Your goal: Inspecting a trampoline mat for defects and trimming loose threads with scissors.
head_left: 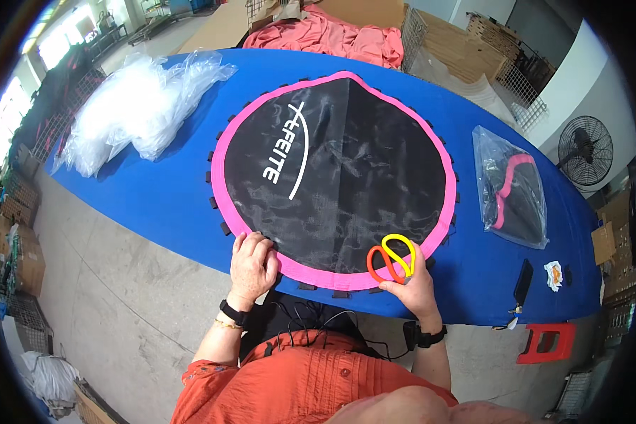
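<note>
A round black trampoline mat (374,177) with a pink border and small dark loops round its rim lies spread on the blue-covered table (169,212). White printing runs across its left part. My left hand (253,267) is closed over the near left stretch of the pink border, fingers on top and thumb toward the mat. In my right hand (415,290) is a pair of scissors (374,264) with one red and one yellow handle loop. This hand is at the near right border; the scissors' blades are hidden.
Clear plastic bags (141,106) are heaped on the table's far left. At the right lies a bagged black-and-pink piece (509,187), with a dark narrow tool (522,284) nearer me. A red stool (546,343) and a black fan (585,150) stand beyond the table's right side.
</note>
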{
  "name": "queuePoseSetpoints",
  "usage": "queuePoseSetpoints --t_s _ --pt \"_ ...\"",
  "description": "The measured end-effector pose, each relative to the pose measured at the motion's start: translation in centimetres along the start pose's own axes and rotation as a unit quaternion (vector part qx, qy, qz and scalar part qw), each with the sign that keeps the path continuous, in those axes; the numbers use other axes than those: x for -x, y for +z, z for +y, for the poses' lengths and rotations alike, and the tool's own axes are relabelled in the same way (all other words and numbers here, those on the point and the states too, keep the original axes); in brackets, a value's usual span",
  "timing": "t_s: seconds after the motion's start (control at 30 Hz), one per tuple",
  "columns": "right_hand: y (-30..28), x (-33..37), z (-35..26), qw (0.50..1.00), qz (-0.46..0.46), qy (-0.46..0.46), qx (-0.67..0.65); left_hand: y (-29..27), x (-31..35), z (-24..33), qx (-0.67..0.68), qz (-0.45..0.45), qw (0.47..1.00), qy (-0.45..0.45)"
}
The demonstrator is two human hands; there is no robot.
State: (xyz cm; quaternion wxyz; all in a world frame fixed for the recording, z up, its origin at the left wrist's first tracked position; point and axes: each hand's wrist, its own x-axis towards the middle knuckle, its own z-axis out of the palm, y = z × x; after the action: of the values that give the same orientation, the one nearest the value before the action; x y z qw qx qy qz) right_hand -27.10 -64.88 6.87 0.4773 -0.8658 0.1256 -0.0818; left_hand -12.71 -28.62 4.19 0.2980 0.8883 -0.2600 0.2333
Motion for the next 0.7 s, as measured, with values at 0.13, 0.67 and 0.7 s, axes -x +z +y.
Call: queuePoseSetpoints --t_s 0.13,0.67,0.7 --pt "-0.1 0.2 -1.4 1.000 -0.012 0.016 -0.008 0.0 0.1 0.0 -0.004 0.002 1.000 -0.001" --pt "-0.6 0.1 -2.8 0.999 -0.026 0.040 0.025 0.2 0.1 -0.2 -0.002 -0.001 1.000 0.005" --pt "-0.5 0.1 -2.5 0.999 -0.024 0.040 0.025 0.2 0.0 -0.2 -0.002 -0.002 1.000 0.004"
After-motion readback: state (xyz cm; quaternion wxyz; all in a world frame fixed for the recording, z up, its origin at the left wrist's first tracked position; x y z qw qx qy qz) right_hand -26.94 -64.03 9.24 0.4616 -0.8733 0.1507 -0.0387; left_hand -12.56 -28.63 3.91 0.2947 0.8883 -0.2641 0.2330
